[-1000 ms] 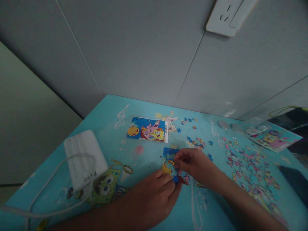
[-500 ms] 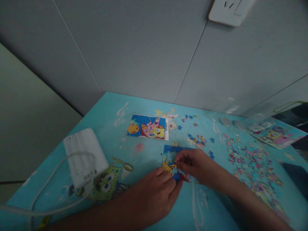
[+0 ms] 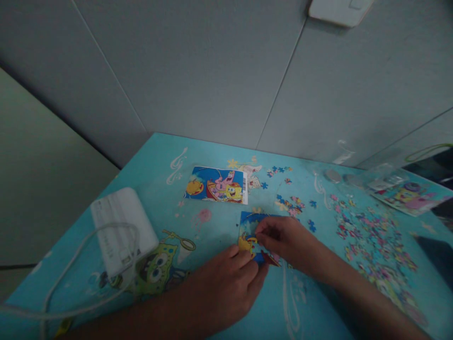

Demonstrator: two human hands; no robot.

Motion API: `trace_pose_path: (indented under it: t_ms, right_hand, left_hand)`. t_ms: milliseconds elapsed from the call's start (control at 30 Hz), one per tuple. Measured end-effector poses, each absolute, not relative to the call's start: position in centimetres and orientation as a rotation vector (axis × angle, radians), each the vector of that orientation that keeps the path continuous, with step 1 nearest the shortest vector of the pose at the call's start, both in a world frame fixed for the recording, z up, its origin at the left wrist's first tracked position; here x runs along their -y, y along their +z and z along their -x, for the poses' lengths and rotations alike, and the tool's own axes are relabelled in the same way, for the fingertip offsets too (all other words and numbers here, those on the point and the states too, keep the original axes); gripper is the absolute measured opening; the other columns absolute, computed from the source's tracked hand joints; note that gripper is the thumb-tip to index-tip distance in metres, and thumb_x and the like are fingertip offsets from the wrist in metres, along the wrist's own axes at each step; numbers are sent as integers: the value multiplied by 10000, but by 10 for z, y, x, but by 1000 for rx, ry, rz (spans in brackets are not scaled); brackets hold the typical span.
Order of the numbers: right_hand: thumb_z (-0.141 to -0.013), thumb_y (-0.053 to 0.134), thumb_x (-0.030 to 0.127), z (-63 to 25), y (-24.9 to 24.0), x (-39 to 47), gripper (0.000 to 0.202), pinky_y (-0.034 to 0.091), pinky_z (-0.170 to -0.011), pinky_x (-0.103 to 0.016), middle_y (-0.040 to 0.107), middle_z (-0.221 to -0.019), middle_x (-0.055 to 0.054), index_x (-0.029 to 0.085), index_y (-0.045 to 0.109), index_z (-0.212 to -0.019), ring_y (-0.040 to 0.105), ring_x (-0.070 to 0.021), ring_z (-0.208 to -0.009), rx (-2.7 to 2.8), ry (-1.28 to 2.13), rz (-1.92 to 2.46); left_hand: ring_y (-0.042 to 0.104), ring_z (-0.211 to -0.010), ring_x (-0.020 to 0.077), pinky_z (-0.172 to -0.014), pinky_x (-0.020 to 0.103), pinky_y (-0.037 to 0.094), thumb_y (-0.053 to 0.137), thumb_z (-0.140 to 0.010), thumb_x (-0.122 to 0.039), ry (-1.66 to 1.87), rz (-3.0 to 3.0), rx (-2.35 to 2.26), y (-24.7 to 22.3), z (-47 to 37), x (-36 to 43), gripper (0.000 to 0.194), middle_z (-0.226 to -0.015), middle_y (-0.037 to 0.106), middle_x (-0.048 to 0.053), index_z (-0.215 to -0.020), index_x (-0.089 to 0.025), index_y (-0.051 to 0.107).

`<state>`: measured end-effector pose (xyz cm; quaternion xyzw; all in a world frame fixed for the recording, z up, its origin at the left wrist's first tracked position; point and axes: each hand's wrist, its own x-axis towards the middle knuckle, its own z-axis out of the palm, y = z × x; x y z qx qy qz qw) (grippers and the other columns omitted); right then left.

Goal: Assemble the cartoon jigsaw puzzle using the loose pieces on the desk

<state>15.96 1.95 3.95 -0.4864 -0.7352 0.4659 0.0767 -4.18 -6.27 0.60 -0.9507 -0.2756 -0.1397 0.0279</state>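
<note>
The partly built puzzle (image 3: 248, 226) lies flat on the patterned blue tabletop (image 3: 212, 224), with both of the person's hands on or over it, and serves as the landmark here. The left hand (image 3: 231, 283) is at the puzzle's near left corner, its fingers bent and its thumb at the near edge; whether it grips that edge or only steadies it cannot be told. The right hand (image 3: 288, 240) is over the puzzle's right part, hiding much of it, with thumb and forefinger drawn together at the tips in a narrow pinch; whether a piece sits between them is too small to tell.

Beyond the puzzle and to its left lies a picture card (image 3: 216, 185) showing cartoon figures. Just beyond the puzzle's far right corner is a small cluster of pieces (image 3: 292, 205), and well to its right is a broad scatter of pieces (image 3: 377, 241). Well to the puzzle's left rests a white device (image 3: 123, 231), 1 pale cable (image 3: 63, 271) looping across it
</note>
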Motion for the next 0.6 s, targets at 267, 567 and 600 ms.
trace_pose_path:
  t_ms: [267,567,600]
  right_hand:
    - [-917,555,235,-158,40,-18,174,386,-534,-219,648,-647,26,197,672,-794,537,-106,-557,2243,1334,1453]
    - [-921,582,235,-159,38,-16,175,406,-523,-229,670,-592,19,212,715,-809,580,-118,-529,2291,1322,1485]
    - [-920,591,240,-160,38,-16,164,409,-525,-232,670,-591,19,216,718,-817,584,-120,-529,2296,1315,1488]
  left_hand:
    - [576,-850,203,-776,395,432,501,-1027,-165,-420,2938,865,8,41,61,282,-917,644,47,-1279,-84,597]
    - [556,-855,210,-771,401,414,497,-1025,-172,-418,2944,872,6,41,63,265,-913,628,46,-1251,-86,606]
    - [556,-856,211,-773,401,412,504,-1023,-176,-417,2945,871,5,41,63,266,-920,630,47,-1253,-88,605]
